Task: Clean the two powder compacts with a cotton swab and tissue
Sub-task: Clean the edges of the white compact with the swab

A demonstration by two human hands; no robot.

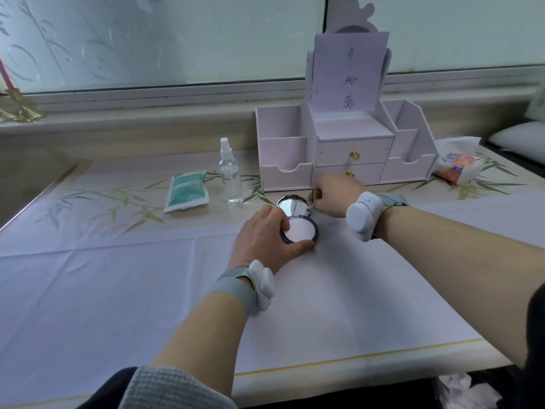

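Note:
An open round powder compact (300, 230) lies on the table, pale powder pan toward me and its mirror lid (293, 205) folded back flat. My left hand (265, 234) grips the compact's base, fingers on its left rim and thumb along the near edge. My right hand (333, 199) is closed just right of the mirror lid, pinching a thin cotton swab (309, 206) whose tip touches the lid's right rim. I see only one compact. A packet of cotton swabs (186, 191) lies at the left. A tissue pack (457, 168) sits at the far right.
A clear spray bottle (230, 174) stands left of the compact. A white desktop organiser (348, 149) with two drawers stands right behind my right hand. A white cloth (118, 290) covers the near table. Crumpled tissue (466, 392) lies below the table's front edge.

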